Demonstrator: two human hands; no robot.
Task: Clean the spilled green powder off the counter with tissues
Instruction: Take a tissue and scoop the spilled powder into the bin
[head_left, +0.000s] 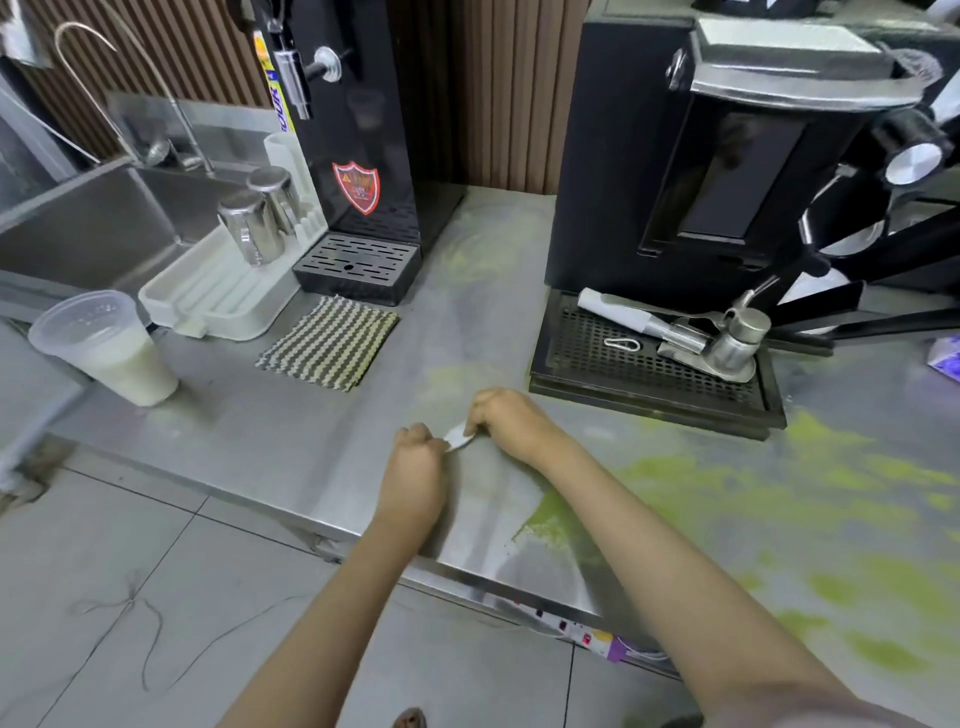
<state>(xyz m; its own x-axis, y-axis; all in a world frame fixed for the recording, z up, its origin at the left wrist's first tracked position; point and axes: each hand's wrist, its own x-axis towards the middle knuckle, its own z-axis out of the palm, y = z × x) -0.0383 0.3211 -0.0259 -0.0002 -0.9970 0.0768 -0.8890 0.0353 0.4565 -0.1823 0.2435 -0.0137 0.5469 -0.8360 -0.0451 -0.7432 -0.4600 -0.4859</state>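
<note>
A small white tissue (459, 436) is stretched between both hands just above the steel counter (291, 441). My left hand (415, 457) pinches its near end with curled fingers. My right hand (506, 418) pinches the far end. Green powder (550, 517) lies in a thick patch under my right forearm. More of it is smeared across the counter to the right, and a faint ring of it shows at the back between the two machines.
A black coffee machine with a drip tray (654, 364) stands to the right, a black dispenser (358, 156) at the back. A striped cloth (330, 343), a white drain rack (223, 291) with two steel jugs, a cup of milk (111, 348) and a sink (88, 223) lie left.
</note>
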